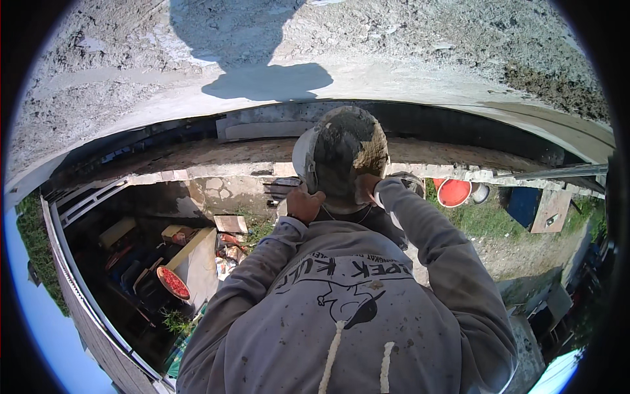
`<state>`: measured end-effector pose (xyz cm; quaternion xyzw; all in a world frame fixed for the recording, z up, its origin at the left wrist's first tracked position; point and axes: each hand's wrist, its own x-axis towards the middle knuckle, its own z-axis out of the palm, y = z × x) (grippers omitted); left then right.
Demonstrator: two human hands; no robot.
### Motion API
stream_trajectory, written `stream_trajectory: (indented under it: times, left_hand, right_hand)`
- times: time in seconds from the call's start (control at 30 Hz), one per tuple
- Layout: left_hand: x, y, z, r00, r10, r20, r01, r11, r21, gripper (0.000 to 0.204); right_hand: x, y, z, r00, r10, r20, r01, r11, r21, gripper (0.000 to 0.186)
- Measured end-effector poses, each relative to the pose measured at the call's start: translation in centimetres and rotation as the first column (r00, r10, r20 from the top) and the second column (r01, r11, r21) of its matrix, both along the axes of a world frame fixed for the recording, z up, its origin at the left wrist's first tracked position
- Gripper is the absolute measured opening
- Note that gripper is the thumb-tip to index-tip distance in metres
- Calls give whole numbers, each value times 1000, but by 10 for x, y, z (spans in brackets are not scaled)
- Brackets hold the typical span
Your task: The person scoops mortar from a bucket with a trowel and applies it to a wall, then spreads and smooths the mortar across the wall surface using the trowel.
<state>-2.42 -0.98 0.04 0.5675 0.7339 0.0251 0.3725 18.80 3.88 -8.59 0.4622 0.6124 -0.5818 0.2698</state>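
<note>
A bucket [303, 152] stands tilted in front of my chest, at the edge of a narrow ledge. Its inside is dark, and wet grey-brown mortar [371, 154] clings to the right part. My left hand [305, 203] is closed at the near left side of the bucket, thumb on top. At the near right of the rim, my right hand [367, 189] grips with bent fingers, partly hidden by the sleeve. A thin curved wire, seemingly the bucket's handle, shows between both hands.
Ahead rises a rough plastered wall [420, 59] bearing my shadow. The brick ledge [216, 161] runs left to right. Far below lie a red tub [454, 192], a blue box [523, 207], grass, and a round tray of red items [173, 282]. A metal frame [92, 200] stands left.
</note>
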Motion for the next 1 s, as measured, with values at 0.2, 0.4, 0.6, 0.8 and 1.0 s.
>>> stream_trajectory:
  times: [0.2,0.4,0.6,0.8,1.0]
  left_hand:
    - [1,12,-2,978,210,18,-209,977,-36,45]
    - [-7,39,-10,999,41,-22,-41,999,-16,42]
    - [-42,42,-61,974,-208,92,185,960,211,32]
    - [11,98,-42,757,-626,-186,651,700,295,12]
    - [66,137,-42,944,-50,327,43,999,26,29]
  right_hand:
    - [16,13,72,908,-414,-66,343,823,-452,17]
    - [63,9,118,609,-763,-217,540,599,-592,21]
    - [97,-2,164,138,-859,-493,644,456,-615,27]
    - [146,-30,201,-474,-757,-449,566,129,-814,24]
    - [198,-35,183,-787,-454,-419,485,-33,-874,17]
